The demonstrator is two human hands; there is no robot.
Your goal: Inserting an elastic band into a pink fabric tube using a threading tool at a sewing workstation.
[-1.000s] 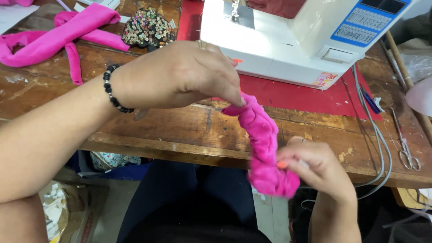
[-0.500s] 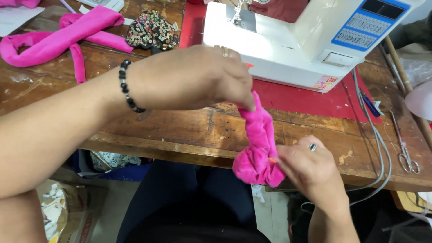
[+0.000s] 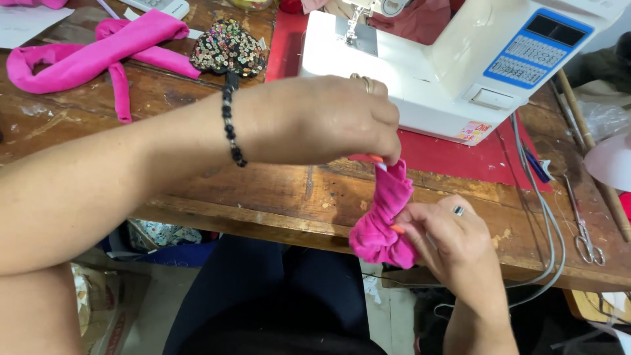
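Pink scrunchie (image 3: 384,220) pinched by both hands' fingers (image 3: 388,154); sewing machine (image 3: 453,59) just behind.

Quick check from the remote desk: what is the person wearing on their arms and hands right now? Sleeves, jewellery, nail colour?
Both forearms are bare, with no sleeves in view. The left hand has a black beaded bracelet around the wrist and a gold-coloured ring on one finger. The right hand wears a ring with a dark stone. Fingernails on both hands are painted orange.

wooden table (image 3: 276,197) bearing white sewing machine (image 3: 460,59)
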